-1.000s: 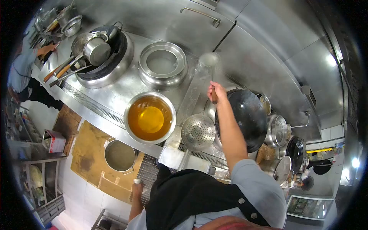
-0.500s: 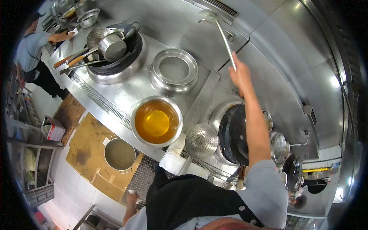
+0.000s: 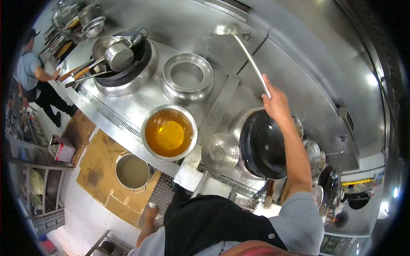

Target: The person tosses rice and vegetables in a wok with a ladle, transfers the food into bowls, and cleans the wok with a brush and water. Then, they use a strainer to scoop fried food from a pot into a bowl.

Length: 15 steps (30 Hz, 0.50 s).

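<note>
My right hand (image 3: 276, 103) grips the long handle of a steel ladle (image 3: 224, 29), whose bowl is raised against the back wall near a tap, above the round steel water pot (image 3: 187, 77). Below the hand sits a black wok (image 3: 262, 145) on its burner. My left hand (image 3: 151, 210) hangs low beside my black apron, near the floor mat; its fingers look closed, and whether it holds something I cannot tell.
A steel bowl of amber oil (image 3: 169, 132) and a perforated skimmer (image 3: 220, 152) stand at the counter front. A second wok (image 3: 124, 59) at left holds a small pot and ladles. A pot (image 3: 133, 171) sits on the floor. Another person (image 3: 36, 81) stands far left.
My right hand drew back and down toward the wok while the ladle bowl shifted left along the back wall. The person at far left turned away from the counter.
</note>
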Each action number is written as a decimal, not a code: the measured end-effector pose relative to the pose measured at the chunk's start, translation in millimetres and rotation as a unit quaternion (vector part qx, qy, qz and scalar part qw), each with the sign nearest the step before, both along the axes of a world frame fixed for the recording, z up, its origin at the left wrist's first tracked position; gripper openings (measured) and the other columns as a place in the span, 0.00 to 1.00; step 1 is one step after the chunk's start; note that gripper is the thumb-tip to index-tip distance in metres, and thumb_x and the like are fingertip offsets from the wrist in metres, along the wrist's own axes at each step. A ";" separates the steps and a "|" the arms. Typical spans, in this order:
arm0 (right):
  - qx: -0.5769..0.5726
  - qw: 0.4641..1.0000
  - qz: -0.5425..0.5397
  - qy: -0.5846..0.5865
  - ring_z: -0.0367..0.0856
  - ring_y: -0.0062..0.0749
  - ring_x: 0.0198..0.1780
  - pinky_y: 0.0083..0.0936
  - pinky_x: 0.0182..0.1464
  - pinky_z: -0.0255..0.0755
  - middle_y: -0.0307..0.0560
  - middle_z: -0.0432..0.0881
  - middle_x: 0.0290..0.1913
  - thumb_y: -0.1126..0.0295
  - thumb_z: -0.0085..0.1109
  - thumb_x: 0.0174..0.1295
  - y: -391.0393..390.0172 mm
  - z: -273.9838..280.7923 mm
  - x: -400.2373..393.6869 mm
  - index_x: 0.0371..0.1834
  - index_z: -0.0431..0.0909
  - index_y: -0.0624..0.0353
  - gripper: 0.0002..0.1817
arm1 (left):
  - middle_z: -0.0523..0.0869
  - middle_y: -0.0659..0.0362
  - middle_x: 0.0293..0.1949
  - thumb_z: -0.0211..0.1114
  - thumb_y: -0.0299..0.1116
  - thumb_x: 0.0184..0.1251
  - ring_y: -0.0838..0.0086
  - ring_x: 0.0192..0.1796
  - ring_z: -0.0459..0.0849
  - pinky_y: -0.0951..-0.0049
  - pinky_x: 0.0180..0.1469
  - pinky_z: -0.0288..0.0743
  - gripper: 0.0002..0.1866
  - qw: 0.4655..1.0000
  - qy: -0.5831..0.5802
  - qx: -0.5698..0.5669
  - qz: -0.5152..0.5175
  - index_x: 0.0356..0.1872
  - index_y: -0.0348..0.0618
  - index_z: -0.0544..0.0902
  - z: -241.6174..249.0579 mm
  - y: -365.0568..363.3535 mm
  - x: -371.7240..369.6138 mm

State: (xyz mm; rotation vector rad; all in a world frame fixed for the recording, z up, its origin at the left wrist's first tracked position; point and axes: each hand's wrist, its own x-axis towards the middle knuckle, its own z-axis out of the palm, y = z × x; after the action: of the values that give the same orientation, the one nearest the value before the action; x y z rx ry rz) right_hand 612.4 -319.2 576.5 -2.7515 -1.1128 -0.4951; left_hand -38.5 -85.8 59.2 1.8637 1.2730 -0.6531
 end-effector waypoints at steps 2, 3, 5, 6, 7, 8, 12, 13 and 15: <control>0.139 0.986 0.078 -0.049 0.88 0.56 0.40 0.44 0.48 0.81 0.65 0.87 0.47 0.73 0.62 0.66 -38.5 -2.6 -13.0 0.82 0.61 0.43 0.40 | 0.92 0.48 0.42 0.70 0.52 0.62 0.51 0.49 0.91 0.50 0.52 0.82 0.18 0.999 -0.002 -0.002 -0.033 0.40 0.49 0.91 -36.2 8.1 -5.3; 0.143 0.986 0.068 -0.050 0.88 0.56 0.40 0.44 0.48 0.81 0.65 0.87 0.47 0.73 0.62 0.66 -60.3 -6.5 -27.7 0.82 0.61 0.43 0.40 | 0.92 0.48 0.42 0.70 0.52 0.62 0.51 0.49 0.91 0.50 0.52 0.82 0.18 0.999 -0.001 0.003 -0.043 0.40 0.49 0.91 -39.9 11.5 -5.6; 0.207 0.963 -0.110 0.133 0.87 0.48 0.37 0.35 0.45 0.81 0.66 0.85 0.55 0.73 0.62 0.67 -113.0 -19.6 -65.2 0.83 0.61 0.43 0.39 | 0.92 0.49 0.40 0.69 0.50 0.64 0.51 0.47 0.91 0.51 0.49 0.83 0.16 0.924 -0.049 0.130 -0.355 0.39 0.50 0.91 -38.7 22.2 -4.0; 0.257 0.953 -0.091 0.132 0.86 0.40 0.34 0.31 0.42 0.80 0.63 0.85 0.60 0.73 0.63 0.67 -150.1 -39.4 -73.3 0.82 0.63 0.44 0.39 | 0.91 0.50 0.37 0.68 0.44 0.65 0.53 0.43 0.92 0.53 0.46 0.83 0.12 0.988 -0.090 0.032 -0.124 0.36 0.47 0.90 -49.7 22.1 -4.8; 0.290 0.940 -0.102 0.147 0.86 0.37 0.37 0.32 0.45 0.80 0.61 0.84 0.62 0.72 0.63 0.68 -188.1 -56.3 -87.9 0.81 0.65 0.47 0.37 | 0.91 0.51 0.36 0.69 0.43 0.64 0.55 0.41 0.91 0.54 0.45 0.83 0.12 0.997 -0.070 -0.010 -0.041 0.34 0.45 0.90 -39.8 19.4 6.2; 0.309 0.927 -0.133 0.166 0.86 0.37 0.41 0.33 0.49 0.79 0.60 0.83 0.64 0.71 0.64 0.68 -222.2 -62.6 -107.6 0.80 0.66 0.49 0.36 | 0.91 0.51 0.36 0.69 0.42 0.64 0.56 0.40 0.91 0.55 0.44 0.82 0.12 0.997 -0.051 -0.044 0.049 0.33 0.43 0.89 -25.4 12.4 19.4; 0.400 0.811 -0.346 0.250 0.83 0.43 0.58 0.33 0.64 0.72 0.62 0.81 0.66 0.69 0.64 0.68 -368.8 -110.7 -159.6 0.78 0.67 0.60 0.34 | 0.91 0.50 0.35 0.69 0.41 0.61 0.57 0.35 0.89 0.59 0.37 0.80 0.15 0.974 -0.146 0.073 -0.159 0.32 0.37 0.87 -7.9 -4.4 38.0; 0.417 0.778 -0.389 0.262 0.85 0.46 0.57 0.35 0.61 0.74 0.65 0.84 0.61 0.69 0.62 0.69 -402.6 -118.8 -167.3 0.77 0.67 0.64 0.33 | 0.91 0.50 0.35 0.69 0.41 0.62 0.57 0.35 0.89 0.59 0.38 0.80 0.15 0.966 -0.132 0.113 -0.191 0.32 0.37 0.87 4.7 -7.9 42.4; 0.413 0.722 -0.464 0.304 0.88 0.51 0.52 0.39 0.57 0.77 0.67 0.87 0.51 0.69 0.62 0.67 -449.1 -97.7 -175.8 0.72 0.72 0.65 0.30 | 0.91 0.50 0.35 0.69 0.42 0.62 0.57 0.35 0.89 0.58 0.38 0.81 0.15 0.966 -0.110 0.161 -0.171 0.33 0.37 0.87 24.4 -15.7 56.7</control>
State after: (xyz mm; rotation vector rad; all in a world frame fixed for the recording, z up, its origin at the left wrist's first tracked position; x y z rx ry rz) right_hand 436.6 -768.2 478.8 -2.0987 0.6023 -0.0607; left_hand 18.1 -101.5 83.6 2.3829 0.9630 -0.4113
